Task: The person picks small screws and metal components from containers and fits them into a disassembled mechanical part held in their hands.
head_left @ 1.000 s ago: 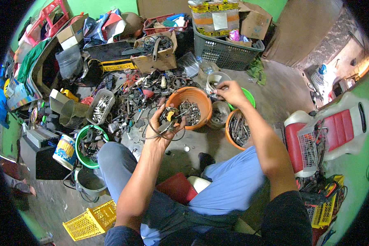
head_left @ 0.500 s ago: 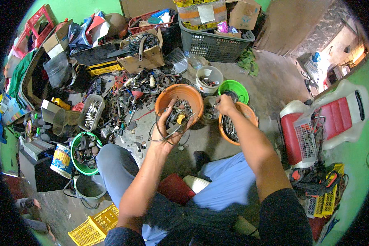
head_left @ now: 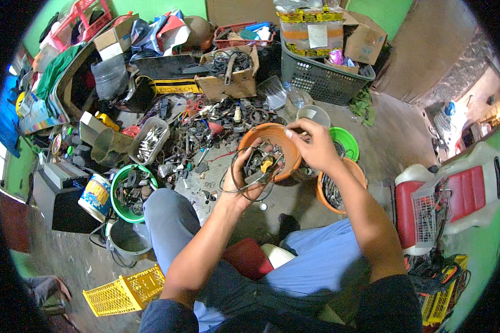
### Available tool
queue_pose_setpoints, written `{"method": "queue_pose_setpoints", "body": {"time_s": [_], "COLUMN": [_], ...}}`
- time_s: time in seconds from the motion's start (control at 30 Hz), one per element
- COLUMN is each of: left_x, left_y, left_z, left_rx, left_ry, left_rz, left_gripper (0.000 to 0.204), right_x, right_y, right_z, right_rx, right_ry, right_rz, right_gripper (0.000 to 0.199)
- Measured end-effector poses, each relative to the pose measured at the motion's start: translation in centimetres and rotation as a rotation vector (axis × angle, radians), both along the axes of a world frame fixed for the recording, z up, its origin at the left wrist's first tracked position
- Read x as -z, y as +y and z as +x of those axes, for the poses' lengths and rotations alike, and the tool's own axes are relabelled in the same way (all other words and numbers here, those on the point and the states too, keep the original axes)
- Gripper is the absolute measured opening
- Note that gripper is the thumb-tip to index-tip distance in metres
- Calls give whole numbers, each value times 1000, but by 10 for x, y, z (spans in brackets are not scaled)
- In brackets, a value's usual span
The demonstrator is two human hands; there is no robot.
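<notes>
My left hand (head_left: 241,191) is cupped, palm up, around a handful of small metal parts and dark cable (head_left: 255,166). A yellow piece (head_left: 266,165) shows among the parts, and a loop of cable hangs over the wrist side. Just beyond the handful stands an orange bucket (head_left: 290,145) with small parts inside, partly covered by my hands. At the bucket's right rim is my right hand (head_left: 316,147), thumb and fingers pinched together; what they hold, if anything, is too small to make out.
Right of my right forearm are a green bowl (head_left: 347,139) and an orange bowl (head_left: 358,173) of metal pieces. Behind my hand stands a white bucket (head_left: 315,115). Mixed scrap (head_left: 205,136) covers the floor to the left, near a green-rimmed basin (head_left: 116,197). A red-and-white seat (head_left: 466,194) lies far right.
My right hand has lifted from among the containers on the right and come left to the orange bucket's rim. My left hand keeps its handful. The whole view has shifted slightly.
</notes>
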State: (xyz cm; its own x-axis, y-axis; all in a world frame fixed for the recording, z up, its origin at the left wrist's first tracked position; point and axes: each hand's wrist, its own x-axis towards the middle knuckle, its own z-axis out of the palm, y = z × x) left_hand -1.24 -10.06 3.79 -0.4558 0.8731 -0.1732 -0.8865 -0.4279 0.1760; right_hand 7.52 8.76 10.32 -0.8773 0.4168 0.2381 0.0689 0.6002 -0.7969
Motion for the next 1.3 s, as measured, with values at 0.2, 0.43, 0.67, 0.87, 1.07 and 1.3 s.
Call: {"method": "queue_pose_setpoints", "body": {"time_s": [0.2, 0.43, 0.67, 0.87, 1.07, 1.3], "left_x": [9, 8, 18, 1, -10, -9], "left_y": [-14, -13, -21, -13, -11, -8], "left_z": [-8, -13, -24, -12, -7, -9], "left_rx": [25, -35, -22, -52, -28, -53], "left_ry": [49, 84, -18, -99, -58, -48], "left_rz": [-80, -53, -47, -112, -146, -136], "left_gripper": [40, 37, 32, 26, 28, 31], "right_x": [-19, 10, -7, -32, -24, -37], "right_y": [-46, -89, -78, -58, -14, 9], "right_z": [9, 14, 13, 11, 10, 13], "right_rx": [-379, -517, -400, 6, 288, 449], "right_ry": [184, 90, 190, 251, 245, 463], "right_rz": [449, 542, 303, 170, 43, -276], "right_gripper": [30, 29, 11, 15, 19, 20]}}
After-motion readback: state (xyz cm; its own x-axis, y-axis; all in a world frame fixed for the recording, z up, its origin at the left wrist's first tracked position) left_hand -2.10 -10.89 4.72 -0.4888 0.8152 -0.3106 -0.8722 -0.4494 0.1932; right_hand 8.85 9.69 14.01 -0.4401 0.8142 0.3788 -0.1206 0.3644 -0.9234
